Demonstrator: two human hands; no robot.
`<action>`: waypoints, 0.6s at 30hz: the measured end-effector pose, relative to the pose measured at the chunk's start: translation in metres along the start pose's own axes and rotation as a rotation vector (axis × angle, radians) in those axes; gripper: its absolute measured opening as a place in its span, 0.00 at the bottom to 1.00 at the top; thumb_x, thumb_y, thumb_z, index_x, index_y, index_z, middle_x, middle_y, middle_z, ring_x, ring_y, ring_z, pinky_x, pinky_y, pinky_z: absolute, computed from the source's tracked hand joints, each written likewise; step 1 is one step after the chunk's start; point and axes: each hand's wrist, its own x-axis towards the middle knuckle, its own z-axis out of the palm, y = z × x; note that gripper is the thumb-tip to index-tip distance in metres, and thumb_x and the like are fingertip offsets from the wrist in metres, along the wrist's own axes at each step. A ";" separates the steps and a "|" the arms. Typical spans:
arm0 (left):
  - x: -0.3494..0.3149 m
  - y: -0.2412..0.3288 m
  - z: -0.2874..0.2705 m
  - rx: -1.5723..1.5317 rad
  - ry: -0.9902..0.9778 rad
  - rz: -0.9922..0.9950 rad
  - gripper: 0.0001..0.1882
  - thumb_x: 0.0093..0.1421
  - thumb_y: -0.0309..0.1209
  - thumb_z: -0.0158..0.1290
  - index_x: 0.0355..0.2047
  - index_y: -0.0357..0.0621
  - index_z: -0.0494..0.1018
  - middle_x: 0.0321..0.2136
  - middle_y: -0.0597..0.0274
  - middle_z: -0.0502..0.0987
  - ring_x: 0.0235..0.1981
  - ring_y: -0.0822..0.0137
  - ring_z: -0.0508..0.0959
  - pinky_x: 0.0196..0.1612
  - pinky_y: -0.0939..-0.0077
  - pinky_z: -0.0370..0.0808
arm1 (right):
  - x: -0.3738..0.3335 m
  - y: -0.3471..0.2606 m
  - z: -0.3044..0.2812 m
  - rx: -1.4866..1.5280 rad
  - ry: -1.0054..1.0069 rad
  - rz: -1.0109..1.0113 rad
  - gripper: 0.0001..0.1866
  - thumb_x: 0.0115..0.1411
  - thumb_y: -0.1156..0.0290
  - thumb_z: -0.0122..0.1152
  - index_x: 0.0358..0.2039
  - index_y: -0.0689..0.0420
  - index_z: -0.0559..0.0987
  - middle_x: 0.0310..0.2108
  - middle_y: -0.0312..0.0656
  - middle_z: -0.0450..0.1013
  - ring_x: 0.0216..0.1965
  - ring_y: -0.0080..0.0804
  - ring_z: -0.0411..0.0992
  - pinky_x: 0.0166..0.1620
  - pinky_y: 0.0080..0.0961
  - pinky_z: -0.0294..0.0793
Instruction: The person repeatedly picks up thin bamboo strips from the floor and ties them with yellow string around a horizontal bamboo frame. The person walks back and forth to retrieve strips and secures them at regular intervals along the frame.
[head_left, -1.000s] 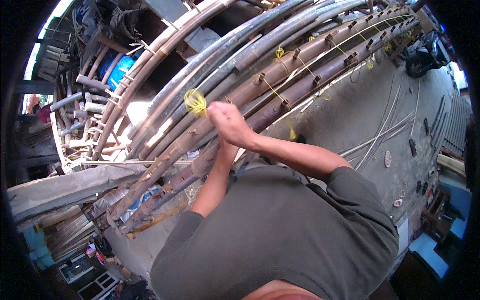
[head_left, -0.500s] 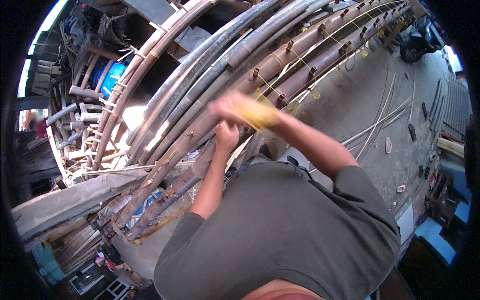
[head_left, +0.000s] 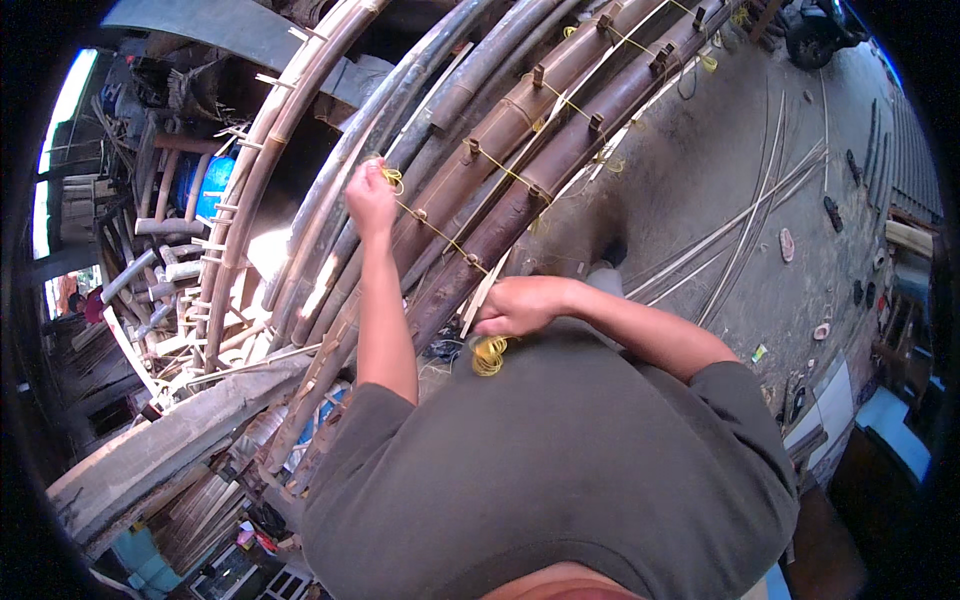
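Yellow string (head_left: 437, 232) runs taut across two parallel brown bamboo poles, past pegs (head_left: 419, 216) that stick up from them. One side of it is pinched in my left hand (head_left: 372, 205), raised beyond the far pole (head_left: 500, 125), with a small loose loop at the fingertips. Closer to my body, my right hand (head_left: 522, 304) is closed on the string beside the near pole (head_left: 560, 160). A coiled bundle of the same yellow string (head_left: 489, 355) hangs below that fist, in front of my shirt. More string spans link other pegs farther up the poles.
Several grey bamboo poles (head_left: 395, 100) lie beyond the far pole. At the left are a rack with short crosspieces (head_left: 262, 170), a blue container (head_left: 214, 188) and a concrete ledge (head_left: 180, 420). Thin strips (head_left: 745, 235) lie on the floor at right, with a motorbike wheel (head_left: 808, 45) beyond.
My hands, close together over the poles before, are now apart. The left reached outward and up; the right came back toward my body, its string coil now hanging. My view shifted along the poles.
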 end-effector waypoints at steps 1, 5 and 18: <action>-0.001 -0.025 0.012 0.190 0.039 0.110 0.15 0.65 0.34 0.45 0.39 0.36 0.77 0.29 0.47 0.81 0.30 0.52 0.81 0.37 0.63 0.76 | -0.004 0.023 0.017 -0.098 -0.043 0.001 0.18 0.62 0.60 0.51 0.25 0.63 0.76 0.20 0.55 0.71 0.21 0.43 0.71 0.32 0.42 0.71; 0.000 -0.020 0.033 0.478 -0.140 -0.089 0.16 0.62 0.36 0.43 0.34 0.38 0.78 0.34 0.43 0.79 0.38 0.41 0.78 0.42 0.52 0.74 | 0.007 0.045 0.027 0.200 -0.011 -0.012 0.20 0.64 0.57 0.50 0.28 0.61 0.78 0.24 0.56 0.74 0.28 0.56 0.73 0.35 0.43 0.72; 0.038 0.066 0.038 0.114 -0.252 -0.276 0.25 0.65 0.34 0.50 0.58 0.29 0.65 0.44 0.53 0.77 0.43 0.69 0.75 0.49 0.75 0.70 | -0.199 0.191 -0.062 -0.601 0.246 0.730 0.23 0.60 0.47 0.53 0.36 0.54 0.83 0.40 0.49 0.77 0.49 0.47 0.71 0.53 0.43 0.67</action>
